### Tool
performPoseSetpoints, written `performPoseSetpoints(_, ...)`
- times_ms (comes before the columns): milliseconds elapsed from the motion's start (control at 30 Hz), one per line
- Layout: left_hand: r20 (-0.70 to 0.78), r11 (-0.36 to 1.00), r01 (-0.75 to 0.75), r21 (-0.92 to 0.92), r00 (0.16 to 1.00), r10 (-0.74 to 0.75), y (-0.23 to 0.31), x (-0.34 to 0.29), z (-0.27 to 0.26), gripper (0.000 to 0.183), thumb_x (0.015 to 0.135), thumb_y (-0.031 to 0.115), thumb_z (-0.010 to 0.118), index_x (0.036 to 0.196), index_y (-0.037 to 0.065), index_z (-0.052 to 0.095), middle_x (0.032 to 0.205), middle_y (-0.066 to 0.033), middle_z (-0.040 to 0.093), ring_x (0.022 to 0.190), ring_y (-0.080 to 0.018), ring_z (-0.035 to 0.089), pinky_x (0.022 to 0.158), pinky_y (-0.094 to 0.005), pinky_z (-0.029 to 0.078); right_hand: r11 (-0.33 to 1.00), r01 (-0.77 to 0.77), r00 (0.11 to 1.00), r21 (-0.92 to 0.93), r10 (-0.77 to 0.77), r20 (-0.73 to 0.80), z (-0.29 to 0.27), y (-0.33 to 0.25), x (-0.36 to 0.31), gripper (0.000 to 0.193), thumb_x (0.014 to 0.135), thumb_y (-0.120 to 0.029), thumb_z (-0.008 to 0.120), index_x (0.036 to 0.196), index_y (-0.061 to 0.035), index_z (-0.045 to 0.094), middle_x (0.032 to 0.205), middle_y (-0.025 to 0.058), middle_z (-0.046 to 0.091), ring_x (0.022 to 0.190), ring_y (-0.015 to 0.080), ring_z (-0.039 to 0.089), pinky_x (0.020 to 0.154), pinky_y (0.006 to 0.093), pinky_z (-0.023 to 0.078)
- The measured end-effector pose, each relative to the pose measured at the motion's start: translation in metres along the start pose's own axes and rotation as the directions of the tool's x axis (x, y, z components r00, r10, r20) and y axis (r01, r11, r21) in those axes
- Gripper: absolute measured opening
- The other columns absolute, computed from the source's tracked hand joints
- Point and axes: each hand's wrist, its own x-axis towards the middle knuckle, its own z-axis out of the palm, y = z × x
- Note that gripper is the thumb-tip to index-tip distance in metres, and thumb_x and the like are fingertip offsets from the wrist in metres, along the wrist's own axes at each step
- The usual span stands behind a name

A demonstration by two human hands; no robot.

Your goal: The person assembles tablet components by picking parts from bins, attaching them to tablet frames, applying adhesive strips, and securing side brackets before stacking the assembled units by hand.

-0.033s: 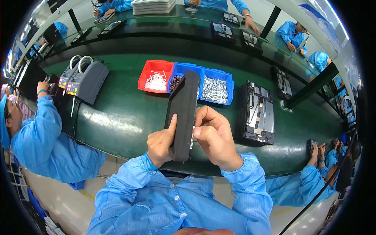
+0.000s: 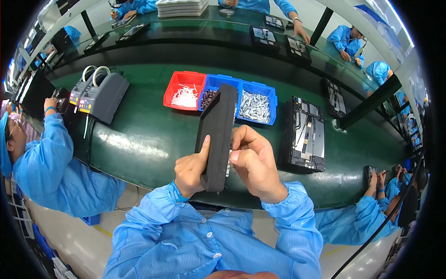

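Observation:
My left hand (image 2: 190, 169) grips a black foam holder (image 2: 216, 144), tilted up on edge above the table, with the thumb flat against its dark side. The holder's other face is turned to the right and seen edge-on, so most of what it carries is hidden. A thin silvery strip shows along that edge. There my right hand (image 2: 255, 162) has thumb and forefinger pinched together at the strip. Whatever lies between those fingertips is too small to make out. A similar black holder (image 2: 289, 139) lies on the table to the right, with an opened flat device (image 2: 309, 135) in it.
Behind the held piece stand a red bin (image 2: 171, 88) of white pieces, a blue bin (image 2: 214, 80) of dark pieces and another blue bin (image 2: 257, 104) of silvery pieces. Grey machines (image 2: 109, 97) stand left on the green table (image 2: 148, 144). Co-workers sit on both sides and opposite.

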Motion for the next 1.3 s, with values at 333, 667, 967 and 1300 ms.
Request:
performPoseSetpoints(333, 0.024, 0.998, 0.034, -0.053, 0.999, -0.032, -0.005, -0.008, 0.001, 0.067, 0.072, 0.009, 0.078, 0.132, -0.014, 0.059, 0.063, -0.007, 0.06, 0.05, -0.0168, 0.062, 0.048, -0.0302, 0.049, 0.975, 0.221, 0.975, -0.013, -0.221, 0.004, 0.016, 0.024, -0.019, 0.046, 0.077, 0.001, 0.061, 0.118, -0.0073, 0.039, 0.108, 0.0053, 0.043, 0.099, 0.0147, 0.044, 0.09, 0.0311, 0.038)
performPoseSetpoints(667, 0.406, 0.004, 0.576, -0.818, 0.582, -0.705, 0.028, 0.033, -0.017, 0.036, 0.091, 0.012, 0.067, 0.123, -0.003, 0.06, 0.105, -0.0102, 0.069, 0.09, -0.0177, 0.068, 0.079, -0.0318, 0.055, 0.699, 0.128, 0.973, -0.704, -0.224, -0.046, -0.066, -0.022, -0.048, 0.054, 0.102, -0.018, 0.063, 0.147, 0.0037, 0.043, 0.137, 0.0149, 0.057, 0.123, 0.0206, 0.055, 0.103, 0.0336, 0.044)
performPoseSetpoints(967, 0.705, 0.568, 0.777, -0.272, 0.562, -0.432, -0.012, 0.019, 0.042, 0.054, 0.09, 0.031, 0.076, 0.129, -0.004, 0.062, 0.06, -0.0016, 0.044, 0.055, -0.01, 0.042, 0.053, -0.0324, 0.035, 0.852, -0.022, 0.7, -0.523, -0.36, -0.616, -0.155, -0.062, -0.103, 0.044, 0.1, -0.015, 0.065, 0.138, 0.0049, 0.056, 0.119, 0.0103, 0.07, 0.103, 0.0129, 0.067, 0.091, 0.0258, 0.052)
performPoseSetpoints(1300, 0.644, 0.613, 0.774, -0.156, 0.551, -0.531, -0.039, -0.012, 0.057, 0.025, 0.091, 0.016, 0.072, 0.109, 0.0, 0.072, 0.054, -0.0008, 0.04, 0.05, -0.0099, 0.038, 0.049, -0.0328, 0.032, 0.91, -0.14, 0.604, -0.39, -0.233, -0.762, -0.254, -0.084, -0.11, 0.044, 0.096, -0.018, 0.07, 0.129, 0.0089, 0.059, 0.113, 0.0111, 0.071, 0.098, 0.0153, 0.068, 0.085, 0.0264, 0.054)
